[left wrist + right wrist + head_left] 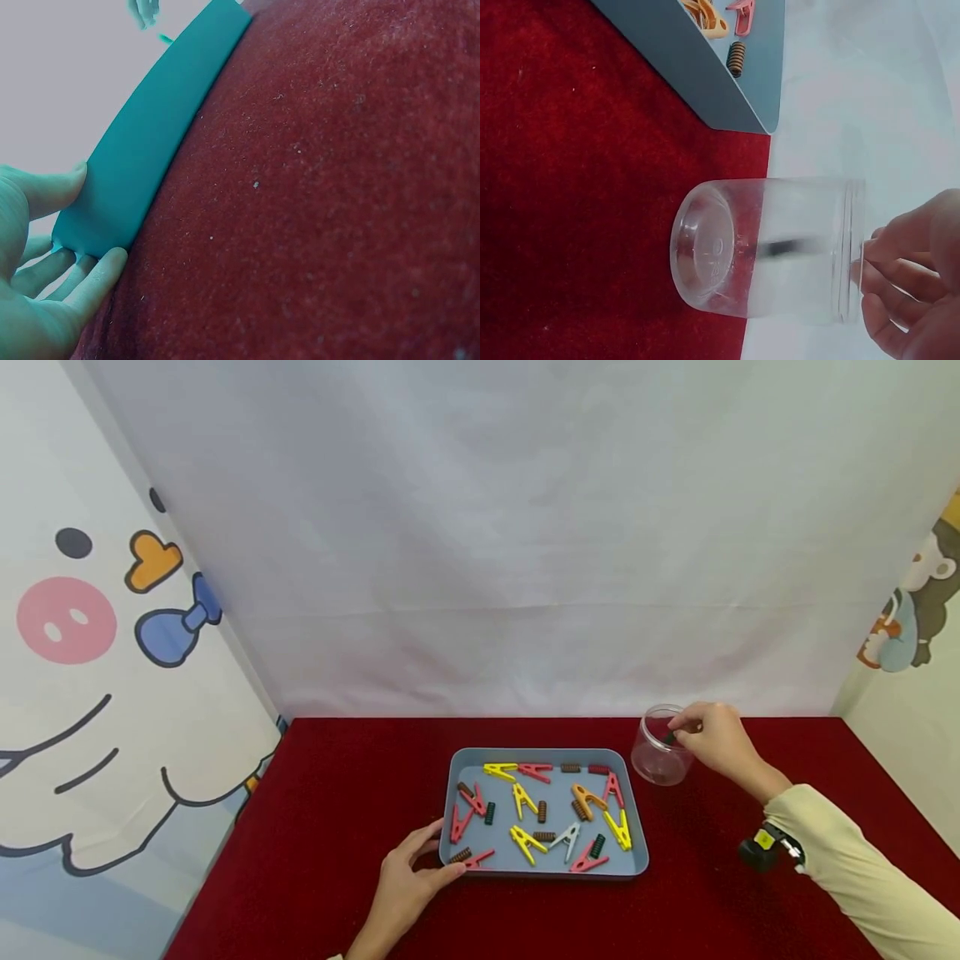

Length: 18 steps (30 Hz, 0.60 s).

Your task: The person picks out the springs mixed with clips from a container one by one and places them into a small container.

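Observation:
At the front left corner of a blue-grey tray (543, 874), my left hand (405, 878) holds the wall between thumb and fingers. The left wrist view shows the thumb at the rim of the tray (124, 165) and fingertips round its corner. My right hand (716, 739) is over the mouth of a clear plastic jar (660, 766), fingertips at the rim. Below them a dark green spring (670, 737) shows; in the right wrist view it is a dark blur (787, 247) inside the upright jar, apart from the fingers.
The tray holds spring clips, such as a yellow clip (528, 843), a red clip (588, 857), an orange clip (587, 799) and a white clip (567, 841), among several loose springs. A red cloth (337, 793) covers the table. A pale curtain (525, 568) stands behind.

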{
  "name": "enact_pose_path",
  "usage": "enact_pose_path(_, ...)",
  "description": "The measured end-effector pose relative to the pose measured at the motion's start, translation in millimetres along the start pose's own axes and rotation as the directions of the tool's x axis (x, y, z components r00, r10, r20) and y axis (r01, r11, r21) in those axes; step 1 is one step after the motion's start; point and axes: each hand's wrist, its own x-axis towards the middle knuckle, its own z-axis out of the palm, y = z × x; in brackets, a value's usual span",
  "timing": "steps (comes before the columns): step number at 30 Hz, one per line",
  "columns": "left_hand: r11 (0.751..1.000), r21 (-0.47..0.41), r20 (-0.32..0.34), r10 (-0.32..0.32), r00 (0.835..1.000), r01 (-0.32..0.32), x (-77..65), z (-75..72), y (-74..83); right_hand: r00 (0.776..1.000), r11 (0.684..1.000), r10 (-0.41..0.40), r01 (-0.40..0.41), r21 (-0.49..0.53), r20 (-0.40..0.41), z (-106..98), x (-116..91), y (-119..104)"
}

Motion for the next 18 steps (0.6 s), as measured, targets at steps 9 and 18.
enact_pose_path(9,0.999,0.05,-0.014,0.02,1.0,-0.019,-1.5,0.6,0.3,1.0,1.0,-0.021,0.021,0.004,-0.003,-4.7,1.7,-7.8)
enact_pose_path(18,1.0,0.02,-0.007,-0.001,1.0,0.001,0.3,0.4,0.4,0.999,0.999,-0.037,0.037,0.009,-0.006,-9.5,0.4,-15.5)
